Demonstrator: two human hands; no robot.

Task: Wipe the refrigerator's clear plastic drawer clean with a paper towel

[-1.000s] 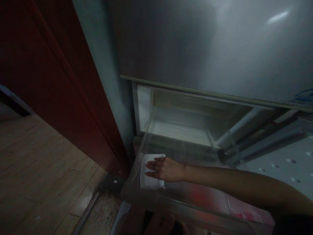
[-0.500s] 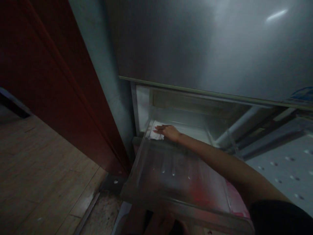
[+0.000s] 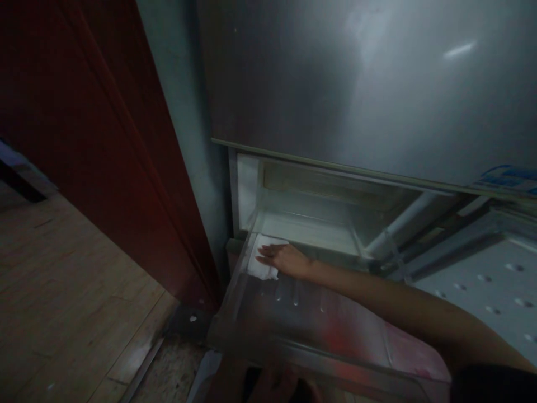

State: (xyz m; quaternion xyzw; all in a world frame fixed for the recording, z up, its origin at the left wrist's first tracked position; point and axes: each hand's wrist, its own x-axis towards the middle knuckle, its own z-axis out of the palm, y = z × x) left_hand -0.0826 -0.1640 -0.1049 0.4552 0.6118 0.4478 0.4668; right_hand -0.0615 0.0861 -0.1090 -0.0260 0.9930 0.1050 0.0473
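My right hand reaches in from the right, its fingers stretched over a folded white cloth and pressing it down. The cloth lies at the left side of a clear plastic drawer, which is pulled out from the lower part of a fridge. Through the drawer's see-through bottom, blurred red and pink show below. At the bottom edge, under the drawer's front, my left hand is dim and partly hidden; its fingers cannot be made out.
Above the drawer hangs the fridge's grey metal upper door. An opened lower door with a bumpy white inner face stands at the right. A dark red wooden door frame rises at the left, beside a wood-plank floor.
My right hand and the white cloth have slid along the drawer's left side toward me. The camera view has shifted slightly.
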